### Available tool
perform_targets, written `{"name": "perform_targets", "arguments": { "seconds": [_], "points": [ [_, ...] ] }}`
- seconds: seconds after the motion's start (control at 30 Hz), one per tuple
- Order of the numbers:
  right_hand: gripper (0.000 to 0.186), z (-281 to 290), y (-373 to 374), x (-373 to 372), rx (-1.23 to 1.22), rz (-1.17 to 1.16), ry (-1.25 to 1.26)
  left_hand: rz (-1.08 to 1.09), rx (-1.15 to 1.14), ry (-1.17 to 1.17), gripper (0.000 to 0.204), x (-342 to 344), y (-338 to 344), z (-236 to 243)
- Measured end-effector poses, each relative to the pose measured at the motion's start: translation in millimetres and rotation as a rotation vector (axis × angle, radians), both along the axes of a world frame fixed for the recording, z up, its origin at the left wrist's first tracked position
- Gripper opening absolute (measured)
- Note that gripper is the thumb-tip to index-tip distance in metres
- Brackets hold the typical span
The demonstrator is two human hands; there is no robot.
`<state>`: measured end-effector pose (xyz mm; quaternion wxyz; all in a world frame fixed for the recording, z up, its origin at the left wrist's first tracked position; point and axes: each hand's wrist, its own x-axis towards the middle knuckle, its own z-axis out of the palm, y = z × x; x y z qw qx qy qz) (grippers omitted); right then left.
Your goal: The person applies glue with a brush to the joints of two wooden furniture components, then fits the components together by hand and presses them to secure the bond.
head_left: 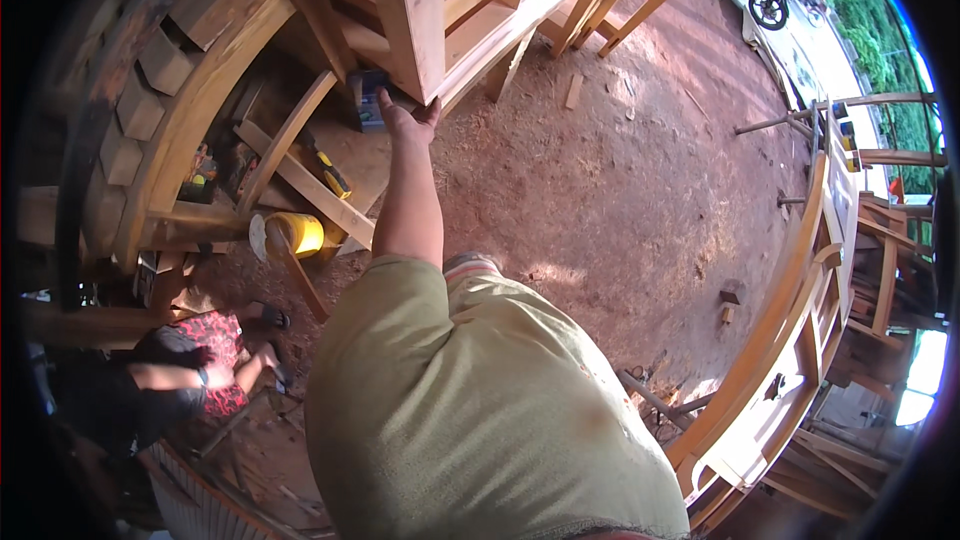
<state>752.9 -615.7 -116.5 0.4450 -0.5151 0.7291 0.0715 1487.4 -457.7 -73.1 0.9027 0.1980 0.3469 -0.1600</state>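
Note:
My left hand [408,124] reaches up to the lower corner of a pale wooden frame [408,20] and grips it from below. Its thumb points toward a dark blue box-shaped thing [368,102] just left of the corner; whether they touch I cannot tell. The other fingers are partly hidden at the wood. My right hand is out of the picture. Left of my forearm, a yellow-and-black handled tool [332,176] lies by a plank [318,192]. Nearer me is a yellow bucket [300,233] on its side.
Curved timber with blocks [205,90] stands at far left. A person [190,370] sits low at the left. Along the right runs a long curved wooden frame [790,340]. Wood scraps [573,91] lie on the reddish dirt floor [600,190]. A motorcycle [768,2] is at far right.

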Motion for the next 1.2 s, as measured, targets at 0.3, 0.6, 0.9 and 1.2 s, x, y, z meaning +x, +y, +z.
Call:
{"name": "perform_targets", "arguments": {
  "seconds": [0.3, 0.6, 0.9, 1.2],
  "points": [
    [0.018, 3.7, 3.9, 1.5, -0.003, -0.008, -0.005, -0.008, 0.005, -0.016, 0.085, -7.3, 1.2, -0.8],
    [0.017, 8.5, 6.4, 7.6, -0.002, -0.028, -0.006, -0.641, 0.523, 0.102, 0.037, -135.5, -8.5, -126.9],
    [0.017, 12.0, 15.7, 5.4, -0.004, -0.088, 0.001, -1.708, 1.287, -0.191, 0.054, -211.7, 36.4, -169.4],
    [0.017, 21.8, 8.0, 4.5, -0.001, -0.062, 0.013, -1.349, 1.234, -0.240, 0.045, -158.3, -1.7, -198.9]
  ]
}}
